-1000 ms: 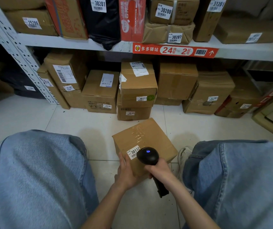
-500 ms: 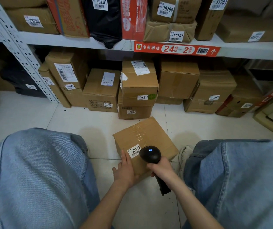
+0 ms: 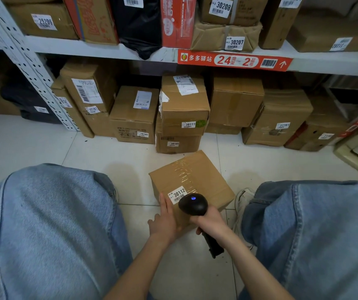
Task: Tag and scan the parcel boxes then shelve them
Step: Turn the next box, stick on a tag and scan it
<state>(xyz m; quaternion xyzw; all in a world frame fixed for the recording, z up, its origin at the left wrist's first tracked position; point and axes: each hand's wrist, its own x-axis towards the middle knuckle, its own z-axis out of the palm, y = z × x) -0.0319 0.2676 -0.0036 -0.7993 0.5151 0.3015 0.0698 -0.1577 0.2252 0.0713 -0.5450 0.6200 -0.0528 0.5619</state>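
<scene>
A box [image 3: 192, 182] is set on the floor [image 3: 108, 152], at 6 o'clock from the parcels [image 3: 182, 118] under the shelf [image 3: 87, 48]. Its near face is touched by the left hand [image 3: 165, 224], fingers relaxed. A scanner [image 3: 193, 204] is gripped in the right hand [image 3: 210, 221], at 5 o'clock of the label [image 3: 177, 194].

Glossy white floor tiles [image 3: 113, 152] with thin dark grout lines run back under a pale grey metal shelf [image 3: 87, 48], its perforated upright [image 3: 33, 70] meeting the floor at the left, a red label strip [image 3: 234, 61] on its front edge, and a cream-framed panel [image 3: 355, 156] at the far right, all softly lit.
</scene>
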